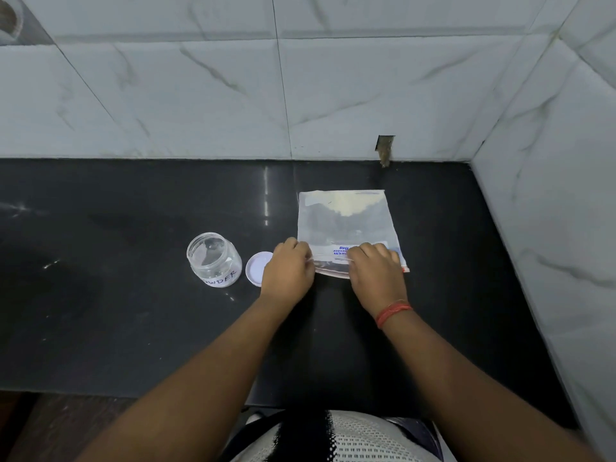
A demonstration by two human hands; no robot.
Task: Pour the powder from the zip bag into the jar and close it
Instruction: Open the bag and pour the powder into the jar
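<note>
A clear zip bag [346,221] lies flat on the black counter [133,328], with pale powder gathered at its far end. My left hand [288,270] pinches the near zip edge at its left side. My right hand [376,273] pinches the same edge at the right, over a blue-printed label. To the left stands an open clear jar [213,260] with a handwritten "POWDER" label. Its white lid [258,268] lies flat between the jar and my left hand, partly hidden by that hand.
White marbled tile walls rise behind the counter [300,95] and along its right side [550,228], forming a corner. The counter's front edge runs close to my body. A small hole in the tile [385,150] sits behind the bag.
</note>
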